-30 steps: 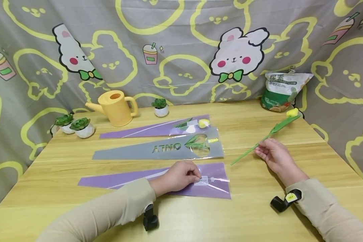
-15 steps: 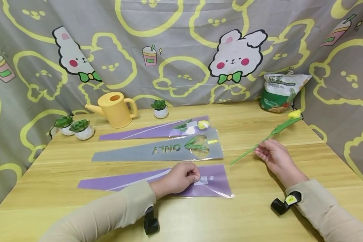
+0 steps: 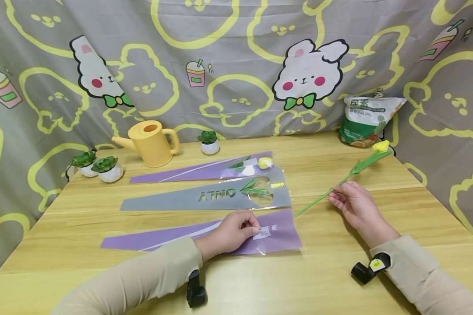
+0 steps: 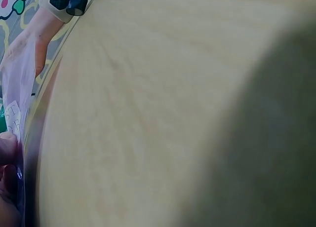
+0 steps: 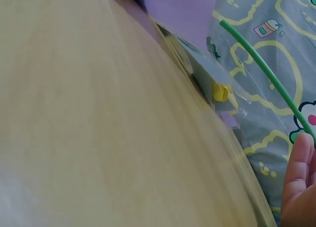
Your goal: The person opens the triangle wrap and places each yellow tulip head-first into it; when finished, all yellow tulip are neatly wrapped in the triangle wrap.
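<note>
My left hand (image 3: 233, 232) pinches the nearest purple flower sleeve (image 3: 283, 239) beside its small white printed label (image 3: 262, 232). The sleeve's wide right end is lifted off the table; in the left wrist view the purple film (image 4: 19, 84) stands away from the wood. To the right, my right hand (image 3: 355, 206) holds a yellow artificial tulip (image 3: 364, 165) by its green stem, bloom up and to the right. The stem's bare lower end (image 5: 264, 66) points toward the sleeve's wide end but stays apart from it. Whether the sleeve's mouth is spread cannot be told.
Behind lie a grey "ONLY" sleeve (image 3: 177, 199) and another purple sleeve (image 3: 189, 172), each with a tulip inside. A yellow watering can (image 3: 151, 146), potted succulents (image 3: 109, 168), another potted succulent (image 3: 210, 143) and a white-green bag (image 3: 364, 124) line the back.
The near sleeve's wide end has shifted and risen slightly in my left hand. My right hand has brought the tulip a little to the left.
</note>
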Demonstrator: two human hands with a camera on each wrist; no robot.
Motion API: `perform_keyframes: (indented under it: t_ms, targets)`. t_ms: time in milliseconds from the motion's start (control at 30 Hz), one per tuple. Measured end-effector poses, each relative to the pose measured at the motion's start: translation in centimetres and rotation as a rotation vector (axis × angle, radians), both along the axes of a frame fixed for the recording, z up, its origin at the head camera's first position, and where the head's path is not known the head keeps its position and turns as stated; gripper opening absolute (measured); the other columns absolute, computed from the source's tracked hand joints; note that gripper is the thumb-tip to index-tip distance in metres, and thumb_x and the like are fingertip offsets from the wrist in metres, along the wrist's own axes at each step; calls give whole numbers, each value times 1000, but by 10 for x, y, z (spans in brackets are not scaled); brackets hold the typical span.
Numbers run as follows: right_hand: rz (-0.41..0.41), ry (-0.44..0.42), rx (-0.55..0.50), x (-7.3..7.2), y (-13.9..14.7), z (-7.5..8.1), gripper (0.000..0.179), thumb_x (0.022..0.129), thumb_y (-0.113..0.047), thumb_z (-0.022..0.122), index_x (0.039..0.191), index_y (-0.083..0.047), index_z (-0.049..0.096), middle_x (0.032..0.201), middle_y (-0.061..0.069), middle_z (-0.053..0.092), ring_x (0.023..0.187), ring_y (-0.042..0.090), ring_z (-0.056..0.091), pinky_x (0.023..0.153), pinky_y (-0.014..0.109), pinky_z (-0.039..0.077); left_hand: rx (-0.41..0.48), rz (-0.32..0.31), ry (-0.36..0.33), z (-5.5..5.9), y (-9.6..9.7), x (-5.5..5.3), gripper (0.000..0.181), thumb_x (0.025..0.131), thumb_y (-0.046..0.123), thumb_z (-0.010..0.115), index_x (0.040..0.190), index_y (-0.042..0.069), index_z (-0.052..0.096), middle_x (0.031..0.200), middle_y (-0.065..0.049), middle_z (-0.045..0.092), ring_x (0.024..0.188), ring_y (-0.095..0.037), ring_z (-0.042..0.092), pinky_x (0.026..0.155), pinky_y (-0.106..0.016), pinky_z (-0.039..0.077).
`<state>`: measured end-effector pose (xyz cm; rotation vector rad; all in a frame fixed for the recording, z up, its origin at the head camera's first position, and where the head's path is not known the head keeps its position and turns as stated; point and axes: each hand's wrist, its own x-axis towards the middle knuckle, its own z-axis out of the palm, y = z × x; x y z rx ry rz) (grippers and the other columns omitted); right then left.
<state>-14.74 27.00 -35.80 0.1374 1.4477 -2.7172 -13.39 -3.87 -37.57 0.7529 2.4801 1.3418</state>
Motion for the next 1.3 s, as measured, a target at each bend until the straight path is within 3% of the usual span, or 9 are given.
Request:
perform_keyframes:
  t_ms: [533,767,1033,1300]
  targets:
    - [15,5,21,0,-1,-1,26,90,8,41,74,-7,55,67,5,61,63,13,61,64,22,52,10,32,-24,-1,0,-1,8,85,6,64,77,6,62,71,4,51,63,-6,45,58,-19,40]
    - [0,-8,27,2,-2,-2,27,90,8,40,73,-7,54,67,4,60,63,13,60,64,22,52,-6,25,25,-1,-2,1,11,90,6,57,79,7,55,73,4,46,68,-9,43,64,-22,38]
    - [46,4,78,6,-8,-1,25,90,8,41,75,-8,52,68,3,60,63,12,61,64,21,52,3,10,57,-2,-3,3,12,91,5,54,80,8,52,74,4,44,70,-9,43,65,-23,37]
    - [13,12,29,8,-6,-1,26,90,8,39,74,-8,51,66,3,60,61,12,59,62,21,52,30,30,73,-2,-3,5,11,91,6,54,81,8,51,77,2,45,75,-11,44,68,-23,37]
